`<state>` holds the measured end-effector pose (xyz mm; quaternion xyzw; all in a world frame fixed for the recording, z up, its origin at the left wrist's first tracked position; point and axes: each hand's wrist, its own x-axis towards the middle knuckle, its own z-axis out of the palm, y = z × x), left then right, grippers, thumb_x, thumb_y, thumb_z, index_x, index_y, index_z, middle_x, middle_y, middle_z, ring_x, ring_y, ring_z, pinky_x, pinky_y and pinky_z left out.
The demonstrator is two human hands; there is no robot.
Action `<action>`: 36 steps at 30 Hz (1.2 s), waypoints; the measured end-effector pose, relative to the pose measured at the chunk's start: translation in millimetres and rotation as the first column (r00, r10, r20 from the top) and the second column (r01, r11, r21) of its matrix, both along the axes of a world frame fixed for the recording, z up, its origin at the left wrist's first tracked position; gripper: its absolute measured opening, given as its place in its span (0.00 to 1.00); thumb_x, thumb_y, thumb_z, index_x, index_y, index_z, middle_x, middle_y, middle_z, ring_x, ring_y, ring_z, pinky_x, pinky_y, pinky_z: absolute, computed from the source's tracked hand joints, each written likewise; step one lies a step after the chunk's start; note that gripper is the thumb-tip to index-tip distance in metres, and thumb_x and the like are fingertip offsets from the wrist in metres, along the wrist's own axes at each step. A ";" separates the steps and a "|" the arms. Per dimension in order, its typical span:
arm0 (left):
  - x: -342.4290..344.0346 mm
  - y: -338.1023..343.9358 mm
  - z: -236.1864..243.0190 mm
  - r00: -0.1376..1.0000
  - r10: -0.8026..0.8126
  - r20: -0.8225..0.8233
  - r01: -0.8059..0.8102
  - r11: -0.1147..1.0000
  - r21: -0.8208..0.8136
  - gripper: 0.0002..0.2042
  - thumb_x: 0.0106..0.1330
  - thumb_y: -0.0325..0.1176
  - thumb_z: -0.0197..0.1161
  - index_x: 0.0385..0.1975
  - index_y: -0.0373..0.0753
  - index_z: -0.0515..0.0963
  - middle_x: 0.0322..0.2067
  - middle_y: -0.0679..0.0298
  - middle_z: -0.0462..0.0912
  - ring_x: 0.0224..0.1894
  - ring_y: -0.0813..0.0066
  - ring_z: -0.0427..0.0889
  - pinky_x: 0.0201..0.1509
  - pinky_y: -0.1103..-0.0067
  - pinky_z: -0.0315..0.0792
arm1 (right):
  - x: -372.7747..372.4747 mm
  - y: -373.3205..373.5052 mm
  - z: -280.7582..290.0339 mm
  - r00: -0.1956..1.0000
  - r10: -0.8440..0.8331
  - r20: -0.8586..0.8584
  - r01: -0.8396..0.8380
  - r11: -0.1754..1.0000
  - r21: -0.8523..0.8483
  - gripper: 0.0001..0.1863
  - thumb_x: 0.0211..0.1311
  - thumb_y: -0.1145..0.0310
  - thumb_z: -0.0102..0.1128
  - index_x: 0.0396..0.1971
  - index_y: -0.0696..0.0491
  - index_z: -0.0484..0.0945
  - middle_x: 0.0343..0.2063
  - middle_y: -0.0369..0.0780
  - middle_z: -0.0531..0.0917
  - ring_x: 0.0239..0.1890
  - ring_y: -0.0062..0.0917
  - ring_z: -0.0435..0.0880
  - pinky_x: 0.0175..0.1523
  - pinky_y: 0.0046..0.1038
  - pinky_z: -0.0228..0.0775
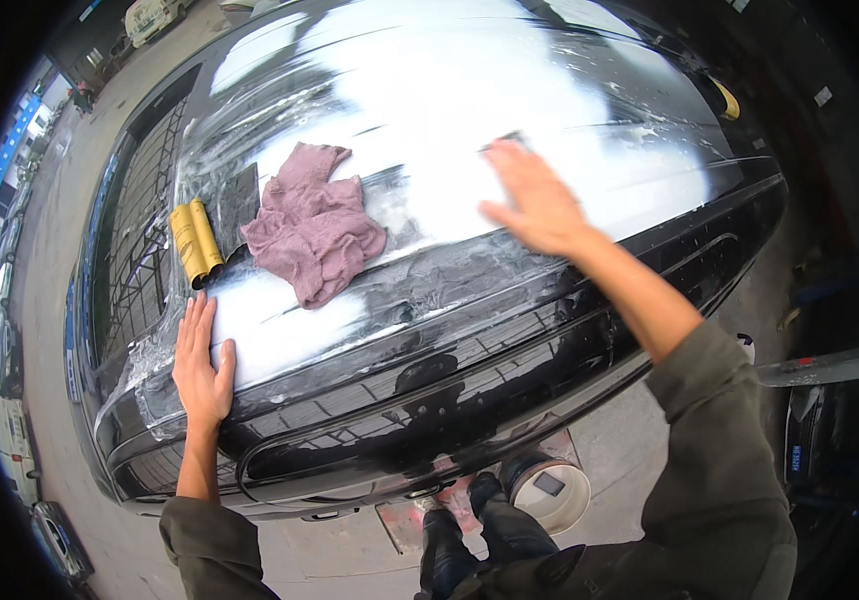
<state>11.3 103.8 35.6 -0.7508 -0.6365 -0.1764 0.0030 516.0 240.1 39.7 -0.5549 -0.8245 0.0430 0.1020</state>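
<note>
My left hand (204, 365) lies flat with fingers stretched on the near left part of a black car panel (420, 290), over a white patch. My right hand (538, 200) is laid palm down, fingers extended, on the wide white area (450, 90) of the panel, slightly blurred. A small dark edge (512, 137) shows past its fingertips; what it belongs to is hidden. Between my hands sits a crumpled mauve cloth (315, 225). Two curled yellow sheets (196, 240), which look like sandpaper, rest just beyond my left fingertips. Wet, pale streaks smear the dark surface.
A car window (140, 210) borders the panel on the left. Below, a round bucket (550, 495) with a dark rectangular item in it stands beside my feet (487, 490). Other vehicles (12, 450) are parked along the far left. A dark flat piece (238, 195) lies beside the cloth.
</note>
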 end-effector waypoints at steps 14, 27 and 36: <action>-14.5 -2.0 -5.0 1.000 0.004 0.008 -0.004 1.000 0.010 0.27 0.75 0.38 0.56 0.73 0.38 0.71 0.74 0.54 0.70 0.79 0.53 0.63 0.83 0.62 0.54 | -6.5 -11.1 5.2 0.986 0.158 -0.049 -0.160 0.986 -0.041 0.40 0.77 0.43 0.48 0.76 0.59 0.62 0.78 0.52 0.62 0.82 0.42 0.54 0.85 0.42 0.42; -10.4 7.2 -12.2 1.000 -0.013 -0.003 0.013 1.000 0.024 0.27 0.75 0.35 0.54 0.73 0.37 0.70 0.75 0.52 0.69 0.79 0.52 0.63 0.82 0.65 0.54 | -39.6 -27.9 -6.8 0.998 -0.046 -0.030 0.048 0.998 0.046 0.54 0.73 0.27 0.40 0.79 0.62 0.55 0.80 0.54 0.55 0.84 0.45 0.47 0.85 0.45 0.37; -20.3 6.0 -18.5 1.000 -0.022 0.007 0.022 1.000 0.002 0.27 0.77 0.35 0.51 0.75 0.39 0.68 0.76 0.53 0.67 0.80 0.54 0.62 0.82 0.66 0.54 | 119.2 -21.5 -9.2 0.964 -0.262 0.047 0.264 0.964 -0.038 0.55 0.73 0.24 0.32 0.82 0.55 0.46 0.83 0.50 0.45 0.86 0.40 0.38 0.86 0.50 0.27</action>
